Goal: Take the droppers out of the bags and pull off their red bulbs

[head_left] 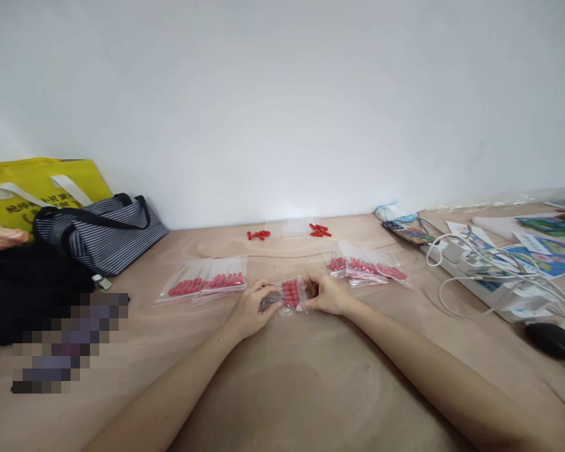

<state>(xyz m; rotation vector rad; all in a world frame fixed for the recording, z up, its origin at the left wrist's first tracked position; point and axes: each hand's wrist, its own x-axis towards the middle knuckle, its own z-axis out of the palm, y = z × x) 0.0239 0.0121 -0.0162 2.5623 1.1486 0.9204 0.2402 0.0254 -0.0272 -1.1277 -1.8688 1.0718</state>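
Between my two hands is a clear zip bag [290, 294] with several red stick-like pieces lined up inside it. The fingers of my left hand [254, 306] pinch its left end. On the other side, my right hand [327, 294] grips the bag's right edge, fingers curled. Filled bags [223, 279] with the same red pieces lie flat to the left, overlapping. More filled bags [363, 268] overlap at the right. Farther back are a loose pile of red pieces [258, 235], another loose pile [320, 230] and, between them, clear bags [294, 228].
At the left stand a yellow bag [82, 172], a striped bag [117, 232] and a black bag [37, 295], with a small bottle [102, 282] nearby. To the right are a power strip [494, 292] with tangled white cables, a black mouse [553, 340] and colourful papers [546, 254]. A wall [282, 113] closes off the back.
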